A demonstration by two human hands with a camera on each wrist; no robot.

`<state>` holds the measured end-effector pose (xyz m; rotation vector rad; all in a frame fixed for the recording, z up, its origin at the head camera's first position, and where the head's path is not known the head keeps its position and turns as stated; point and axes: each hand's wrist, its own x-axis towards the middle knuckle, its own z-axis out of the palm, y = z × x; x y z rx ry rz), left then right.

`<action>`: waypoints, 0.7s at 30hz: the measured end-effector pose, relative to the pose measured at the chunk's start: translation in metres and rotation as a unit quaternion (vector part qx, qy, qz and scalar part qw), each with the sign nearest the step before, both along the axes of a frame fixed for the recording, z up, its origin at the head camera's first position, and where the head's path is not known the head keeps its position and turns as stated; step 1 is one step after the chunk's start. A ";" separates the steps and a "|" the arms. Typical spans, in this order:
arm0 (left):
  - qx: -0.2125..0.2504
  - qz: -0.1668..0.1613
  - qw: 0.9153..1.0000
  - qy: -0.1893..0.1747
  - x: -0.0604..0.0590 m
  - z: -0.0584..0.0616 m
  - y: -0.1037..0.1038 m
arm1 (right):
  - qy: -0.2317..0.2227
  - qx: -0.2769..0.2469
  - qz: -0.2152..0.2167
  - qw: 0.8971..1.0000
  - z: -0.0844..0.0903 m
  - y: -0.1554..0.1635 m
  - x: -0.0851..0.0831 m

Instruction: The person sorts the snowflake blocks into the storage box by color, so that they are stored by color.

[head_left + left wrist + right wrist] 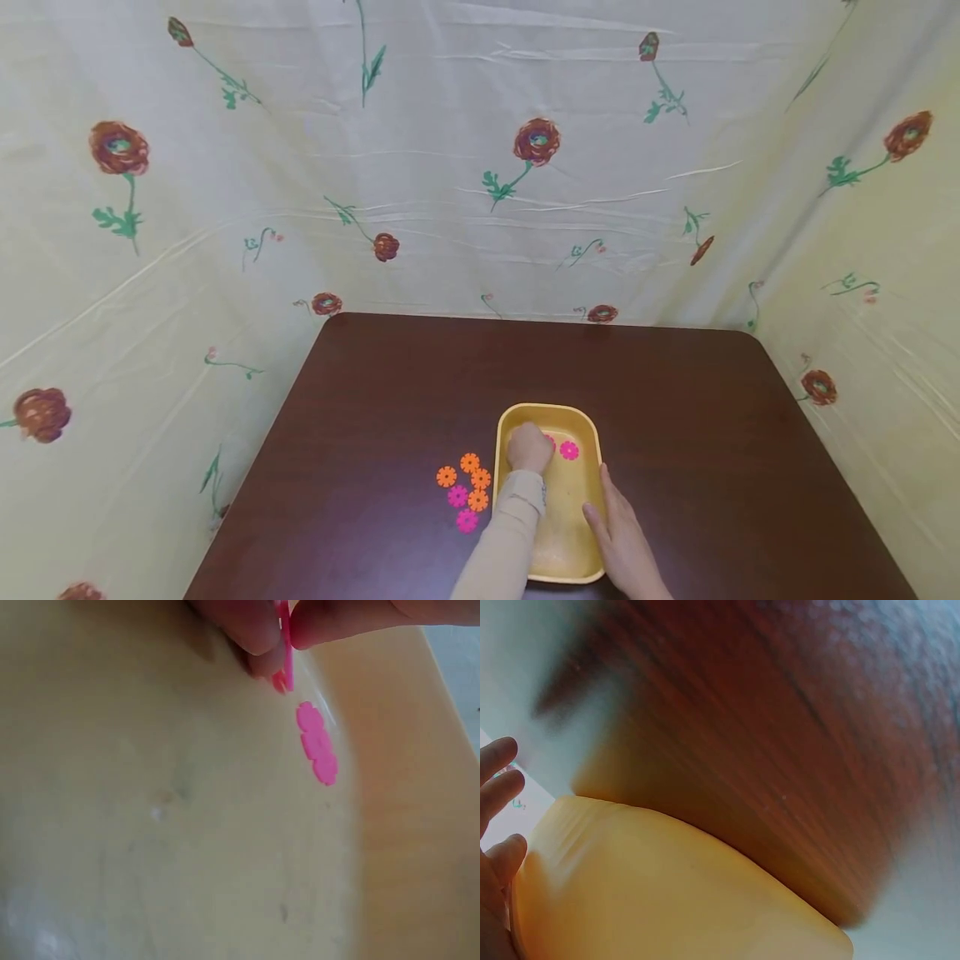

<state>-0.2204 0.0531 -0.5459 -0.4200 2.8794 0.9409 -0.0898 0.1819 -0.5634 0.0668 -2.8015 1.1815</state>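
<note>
A yellow tray (592, 433) sits on the dark wooden table (675, 400) near its front edge. My left hand (529, 447) is inside the tray and pinches a pink flower disc (286, 652) on edge between thumb and fingers, just above the tray floor (187, 825). A second pink disc (569, 450) (316, 742) lies flat in the tray beside it. My right hand (622, 533) rests with straight fingers (499, 780) against the tray's right rim (667, 847).
Several orange and pink flower discs (467, 490) lie in a cluster on the table just left of the tray. Flower-printed cloth (480, 167) walls the table on three sides.
</note>
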 end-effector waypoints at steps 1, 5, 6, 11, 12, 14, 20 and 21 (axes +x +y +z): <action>-0.003 0.002 1.000 -0.001 0.000 -0.001 0.000 | 0.001 -0.001 0.001 1.000 0.000 0.000 0.000; -0.016 0.010 1.000 -0.001 0.000 -0.002 0.000 | 0.004 -0.002 0.004 1.000 0.001 -0.003 0.001; -0.020 0.011 1.000 -0.001 0.000 -0.003 0.000 | 0.003 -0.004 0.003 1.000 0.001 -0.003 0.002; -0.050 0.017 0.999 -0.012 0.002 -0.004 0.001 | -0.009 -0.004 0.003 1.000 0.003 -0.006 0.004; -0.053 0.019 0.998 -0.016 0.002 -0.003 0.001 | -0.011 -0.003 0.003 1.000 0.003 -0.006 0.004; -0.057 0.021 0.998 -0.021 0.002 -0.002 0.001 | -0.009 0.000 0.003 1.000 0.002 -0.006 0.004; -0.037 0.014 0.999 -0.025 0.002 0.015 -0.001 | 0.001 0.008 0.000 1.000 0.001 -0.003 0.002; -0.032 0.011 0.999 -0.026 0.003 0.019 -0.001 | 0.002 0.010 0.001 1.000 0.002 -0.002 0.001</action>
